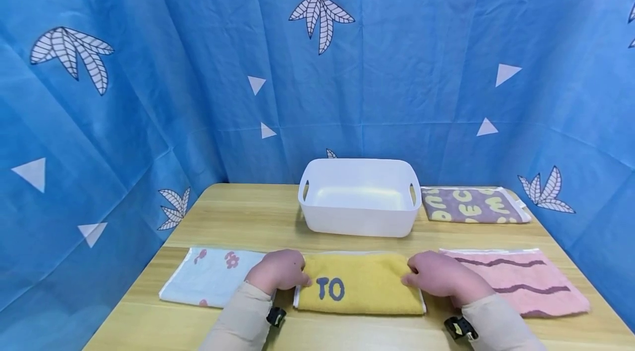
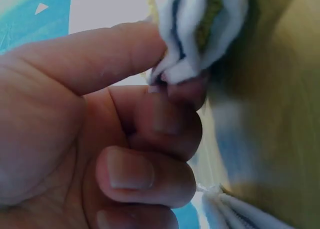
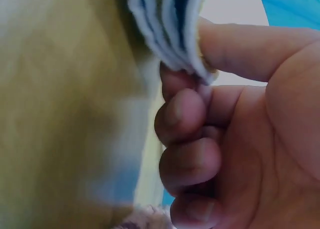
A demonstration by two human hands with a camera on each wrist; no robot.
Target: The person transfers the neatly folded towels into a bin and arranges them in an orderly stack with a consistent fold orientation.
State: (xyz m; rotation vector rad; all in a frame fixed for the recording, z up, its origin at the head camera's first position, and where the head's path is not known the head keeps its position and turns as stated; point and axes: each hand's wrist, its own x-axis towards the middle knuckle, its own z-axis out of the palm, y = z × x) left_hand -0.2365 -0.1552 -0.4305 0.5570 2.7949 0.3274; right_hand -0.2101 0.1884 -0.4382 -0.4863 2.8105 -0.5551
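Clearly, the folded yellow towel (image 1: 369,286) with its TO lettering is the thing in hand: it is at the near middle of the wooden table (image 1: 238,208), with the white plastic bin (image 1: 359,223) at its 12 o'clock, the purple letter-print towel (image 1: 458,208) at 2, the pink wavy-striped towel (image 1: 516,276) at 3 and the white flower-print towel (image 1: 213,276) at 9. Both grips are closed on cloth: the left hand (image 1: 279,271) pinches the 9 o'clock end between thumb and fingers, and the right hand (image 1: 441,274) does likewise at 3 o'clock. Several white-edged layers bunch at the fingertips in each wrist view, and those look like the part to mind; pinch the whole stack, since a layer missed underneath could slide out or sag. Whether every layer is caught I cannot tell, nor whether the towel is off the wood. Hold the two hands level and pull only gently apart, enough to stop the middle drooping; a hard tug would probably skew the fold. Any movement is best made by both hands at the same pace, so the long edges at 12 and 6 o'clock remain parallel. Because the sleeves (image 1: 237,318) pass close by the flower-print and striped towels, raising the wrists a little should avoid ruffling either.
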